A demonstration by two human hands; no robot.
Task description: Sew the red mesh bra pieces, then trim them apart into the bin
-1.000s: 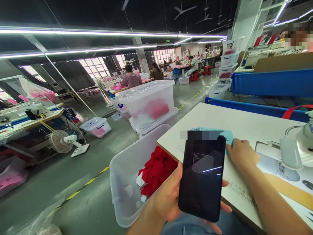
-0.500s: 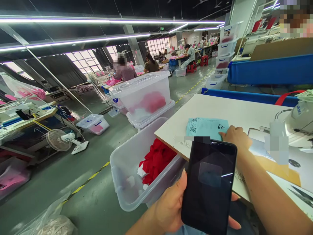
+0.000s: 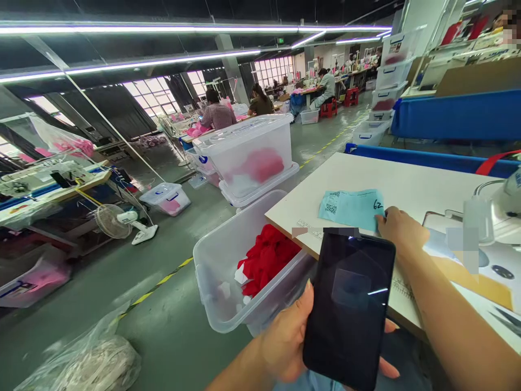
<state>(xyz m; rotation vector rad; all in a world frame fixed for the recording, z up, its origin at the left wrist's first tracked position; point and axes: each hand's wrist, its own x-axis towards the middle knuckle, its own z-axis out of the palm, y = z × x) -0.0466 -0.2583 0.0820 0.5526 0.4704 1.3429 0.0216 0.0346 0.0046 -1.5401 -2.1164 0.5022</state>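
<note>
My left hand [image 3: 287, 336] is closed around a black smartphone [image 3: 349, 312], thumb on its left side and fingertips showing at its right. The phone stands upright toward me, its screen dark with a faint pale rectangle and a light reflection. Beyond its top edge, a light blue paper slip [image 3: 350, 208] lies on the white sewing table [image 3: 362, 168]. QR codes are printed at its left end and "62" is handwritten at its right. My right hand [image 3: 402, 231] rests on the table with thumb and curled fingers gripping the slip's right edge.
Below the table's left edge stands a clear plastic bin [image 3: 220, 271] with red fabric [image 3: 271, 255]. A lidded bin [image 3: 248, 152] is behind it. To the right are a sewing machine [image 3: 507, 198] and scissors [image 3: 507, 320]. A fan [image 3: 116, 220] stands on the floor, left. People sit at machines farther back.
The camera view has swung slightly left, so the surroundings sit farther right. My left hand keeps the smartphone in nearly the same place, and my right hand remains at the slip's edge.
</note>
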